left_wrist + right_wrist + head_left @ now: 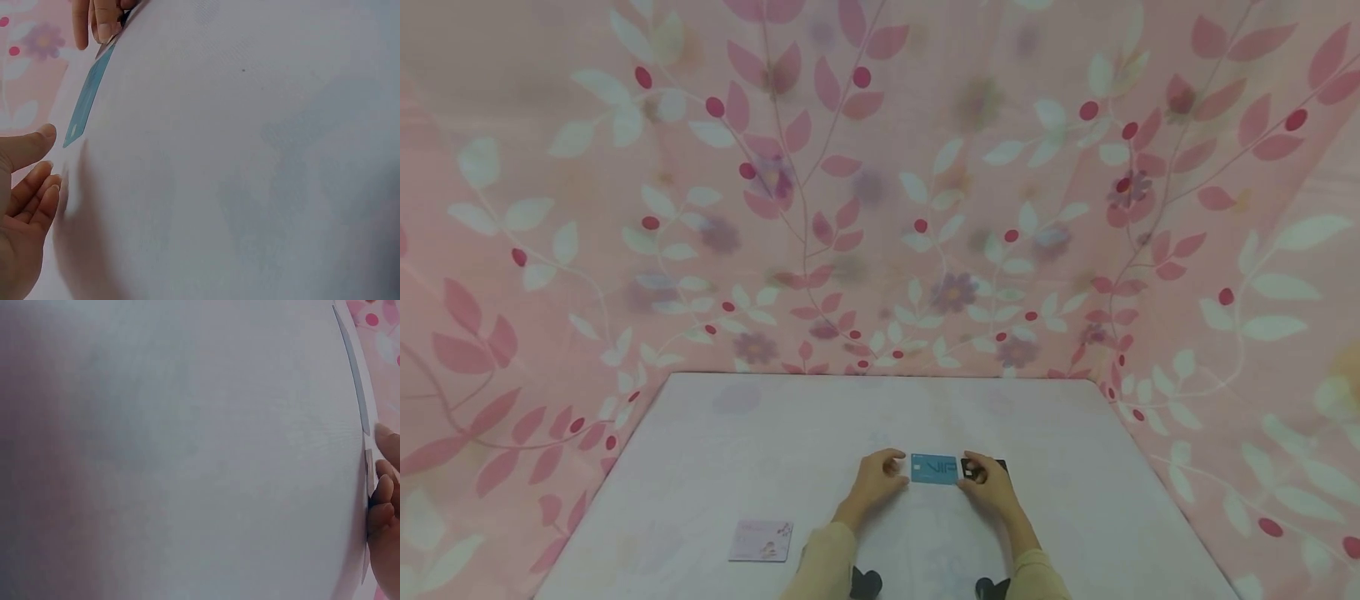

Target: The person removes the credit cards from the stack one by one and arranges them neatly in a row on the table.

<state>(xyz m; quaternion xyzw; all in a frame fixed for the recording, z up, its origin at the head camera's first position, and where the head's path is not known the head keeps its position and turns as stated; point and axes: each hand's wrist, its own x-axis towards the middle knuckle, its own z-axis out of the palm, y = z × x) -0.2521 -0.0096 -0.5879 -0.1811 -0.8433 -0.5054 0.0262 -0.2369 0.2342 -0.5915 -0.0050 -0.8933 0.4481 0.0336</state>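
Flanked on both sides: a blue card (934,469) on a white bench (662,483)

The blue card lies just below and right of the frame's center, large lettering uncovered, its left short end facing the person's left hand (874,485). That hand's thumb and fingers stand apart, bent around a gap and holding nothing. Against the card's right end, the right hand (992,487) grips a black card (1000,464), its fingers curled over it and hiding much of its face. The two cards sit nearly end to end, seemingly to form a level row; working from the outer ends appears to leave the blue face unobstructed. A pale pink card (762,541) rests lower left, well apart, perhaps to keep it clear of the hands. Light sleeves (829,557) enter from the bottom edge, and leafy pink fabric (940,100) fills the upper frame.
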